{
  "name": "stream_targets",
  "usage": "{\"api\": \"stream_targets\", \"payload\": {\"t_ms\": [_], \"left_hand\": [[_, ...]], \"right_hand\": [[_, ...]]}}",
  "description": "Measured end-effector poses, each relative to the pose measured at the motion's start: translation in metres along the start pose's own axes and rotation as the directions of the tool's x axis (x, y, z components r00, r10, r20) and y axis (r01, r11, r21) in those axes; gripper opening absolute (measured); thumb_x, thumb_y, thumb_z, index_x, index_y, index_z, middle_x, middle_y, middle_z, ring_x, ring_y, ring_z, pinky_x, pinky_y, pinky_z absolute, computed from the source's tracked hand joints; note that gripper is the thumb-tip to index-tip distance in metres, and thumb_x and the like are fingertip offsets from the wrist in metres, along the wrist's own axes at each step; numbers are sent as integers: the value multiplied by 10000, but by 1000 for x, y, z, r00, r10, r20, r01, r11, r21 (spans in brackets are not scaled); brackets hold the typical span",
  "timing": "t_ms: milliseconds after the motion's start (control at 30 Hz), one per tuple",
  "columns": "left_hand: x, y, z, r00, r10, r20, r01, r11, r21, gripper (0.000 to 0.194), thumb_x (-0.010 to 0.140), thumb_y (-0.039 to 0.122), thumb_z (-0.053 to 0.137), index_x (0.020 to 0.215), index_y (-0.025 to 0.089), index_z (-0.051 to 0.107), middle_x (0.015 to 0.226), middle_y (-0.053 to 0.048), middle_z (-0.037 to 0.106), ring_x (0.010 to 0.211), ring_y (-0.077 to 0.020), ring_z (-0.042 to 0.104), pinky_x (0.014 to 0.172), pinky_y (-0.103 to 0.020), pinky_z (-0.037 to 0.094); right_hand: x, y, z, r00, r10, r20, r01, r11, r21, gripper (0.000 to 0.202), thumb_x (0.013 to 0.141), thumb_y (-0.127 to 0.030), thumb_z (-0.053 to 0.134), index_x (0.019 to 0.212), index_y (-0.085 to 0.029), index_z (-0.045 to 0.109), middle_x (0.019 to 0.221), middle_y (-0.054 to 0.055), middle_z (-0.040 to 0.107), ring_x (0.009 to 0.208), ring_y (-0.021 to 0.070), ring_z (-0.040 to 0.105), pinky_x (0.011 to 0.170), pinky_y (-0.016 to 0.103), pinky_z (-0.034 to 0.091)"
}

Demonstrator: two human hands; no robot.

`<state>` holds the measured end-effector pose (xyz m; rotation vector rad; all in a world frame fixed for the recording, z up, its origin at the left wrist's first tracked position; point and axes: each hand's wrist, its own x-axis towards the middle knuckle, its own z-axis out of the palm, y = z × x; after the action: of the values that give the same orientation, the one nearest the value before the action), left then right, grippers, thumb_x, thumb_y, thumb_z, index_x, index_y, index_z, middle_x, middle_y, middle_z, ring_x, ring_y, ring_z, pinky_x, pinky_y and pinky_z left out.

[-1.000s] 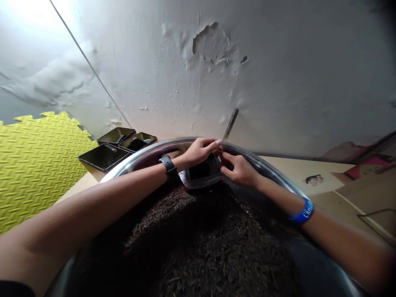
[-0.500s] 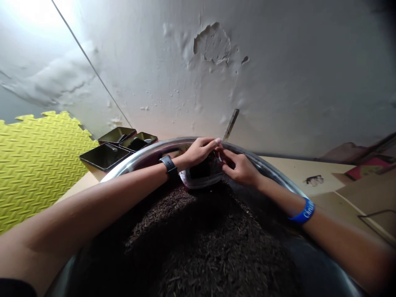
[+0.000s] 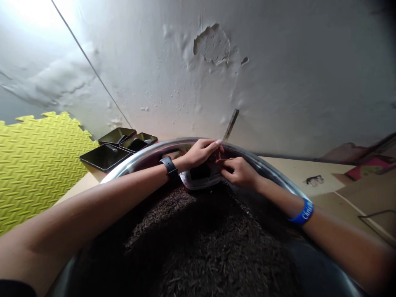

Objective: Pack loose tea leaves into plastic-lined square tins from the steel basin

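My left hand point(image 3: 201, 152), with a dark watch on its wrist, is over a clear plastic container point(image 3: 202, 184) near the far rim of a large metal basin point(image 3: 266, 163). Its fingers are bent together, and whatever they grip is hidden. Close by on the right, my right hand point(image 3: 239, 171) has thumb and fingers pinched together at the container's upper right; what is between them is too small to make out. Dark, dry, leaf-like flakes resembling loose tea point(image 3: 216, 247) fill much of the basin. The container rests at their far edge.
Several open dark tins point(image 3: 105, 156) stand left of the basin, beside a yellow foam mat point(image 3: 40, 161). Eyeglasses point(image 3: 314, 180) lie on the table to the right, near a cardboard box point(image 3: 368, 194). A peeling wall point(image 3: 278, 82) rises behind the basin.
My right hand has shifted slightly down and its fingers have drawn closer together in a pinch. My left hand has barely moved, staying over the container.
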<state>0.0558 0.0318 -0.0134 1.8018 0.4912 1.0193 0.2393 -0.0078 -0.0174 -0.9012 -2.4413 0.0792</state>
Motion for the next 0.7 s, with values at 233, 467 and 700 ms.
{"api": "stream_targets", "payload": {"t_ms": [233,467,700], "left_hand": [[-1,2,0,1000,-17,-25,18,1000,11,437,904,522,430,892,115,588,746,-44,560,609,-93,530,494,-182,450],[-1,2,0,1000,-21,-9,21,1000,15,442,908,520,417,899,111,584,782,-72,591,654,-122,568,489,-198,486],[-2,4,2,999,-38,-13,39,997,70,458,905,530,412,918,110,595,840,-79,594,667,-114,559,461,-176,485]], "right_hand": [[-1,0,0,1000,22,-18,-23,1000,-17,310,859,-261,492,1098,-157,660,901,91,716,742,215,665,673,310,488],[-1,-2,4,1000,-5,21,5,1000,-23,283,857,-269,467,1007,-162,683,850,93,713,687,202,645,634,291,452],[2,-4,1,991,86,107,-72,989,-130,284,875,-341,453,963,-153,647,722,89,670,599,199,599,553,281,372]]}}
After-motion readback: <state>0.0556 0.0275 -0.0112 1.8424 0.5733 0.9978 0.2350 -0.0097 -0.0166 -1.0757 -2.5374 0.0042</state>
